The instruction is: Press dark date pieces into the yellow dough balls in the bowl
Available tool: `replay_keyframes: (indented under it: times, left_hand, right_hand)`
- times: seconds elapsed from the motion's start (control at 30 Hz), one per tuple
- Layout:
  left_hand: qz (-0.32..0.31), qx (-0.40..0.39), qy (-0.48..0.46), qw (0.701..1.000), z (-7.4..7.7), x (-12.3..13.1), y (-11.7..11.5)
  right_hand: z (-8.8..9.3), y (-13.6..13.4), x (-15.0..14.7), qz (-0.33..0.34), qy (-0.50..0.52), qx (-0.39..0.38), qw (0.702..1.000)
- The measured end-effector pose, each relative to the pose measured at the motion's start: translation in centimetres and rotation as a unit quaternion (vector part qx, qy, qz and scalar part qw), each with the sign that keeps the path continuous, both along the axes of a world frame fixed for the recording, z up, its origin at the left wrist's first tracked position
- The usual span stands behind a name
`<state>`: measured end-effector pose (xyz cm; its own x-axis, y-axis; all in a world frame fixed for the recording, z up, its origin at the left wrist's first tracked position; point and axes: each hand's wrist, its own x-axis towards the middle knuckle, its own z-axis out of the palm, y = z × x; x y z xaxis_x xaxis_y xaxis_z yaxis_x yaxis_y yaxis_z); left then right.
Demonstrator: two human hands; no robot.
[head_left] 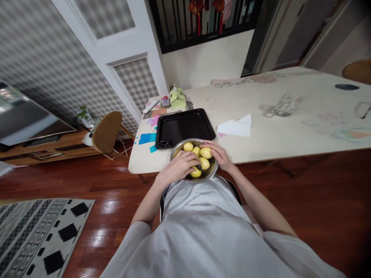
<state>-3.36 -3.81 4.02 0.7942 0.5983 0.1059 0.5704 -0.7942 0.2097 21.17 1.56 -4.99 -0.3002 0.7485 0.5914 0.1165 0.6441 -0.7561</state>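
Note:
A round metal bowl [213,170] holding several lemons rests close to my body, at the table's near edge. My left hand [184,164] reaches over the bowl's left side with curled fingers. At its fingertips shows a small dark object [199,167], too small to name, just above the nearest lemon [195,172]. From the right, my right hand [218,152] comes over the rim, its fingers closed about a lemon [206,153]. Other lemons, such as the one at the far side [188,147], lie loose in the bowl. My left fingers partly cover some of them.
Just beyond the bowl, a black baking tray [185,125] has a small dark item [165,143] in its near left corner. A white paper [236,126] lies to its right. Farther off are a glass pitcher [285,106], a green tissue box [177,98] and a remote [151,106].

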Motion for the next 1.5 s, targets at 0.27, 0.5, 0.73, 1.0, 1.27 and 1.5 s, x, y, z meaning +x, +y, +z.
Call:
replay_keyframes:
  times: [0.27,0.5,0.73,1.0,1.27,1.5]
  left_hand:
    - [0.022,0.04,0.026,0.999,0.2,-0.6,-0.3]
    - [0.01,0.033,-0.008,0.999,0.4,-1.4,-0.9]
    - [0.127,-0.006,-0.21,0.969,0.6,-4.4,2.4]
    - [0.366,0.042,-0.291,0.883,-4.8,-8.3,9.4]
    - [0.423,0.137,-0.193,0.875,-5.6,-9.1,9.0]
    - [0.44,0.123,-0.176,0.872,-4.8,-8.9,8.3]
  right_hand:
    - [0.0,0.0,0.0,-0.001,-0.002,-0.003,1.0]
    - [-0.1,0.1,0.0,-0.001,0.002,0.006,1.0]
    - [-0.4,0.2,0.0,-0.002,0.008,0.01,1.0]
    - [-0.7,0.2,0.2,-0.007,0.001,0.005,1.0]
    - [-0.6,0.1,0.2,-0.008,0.005,0.003,1.0]
    - [-0.6,0.0,0.2,-0.006,0.003,-0.001,1.0]
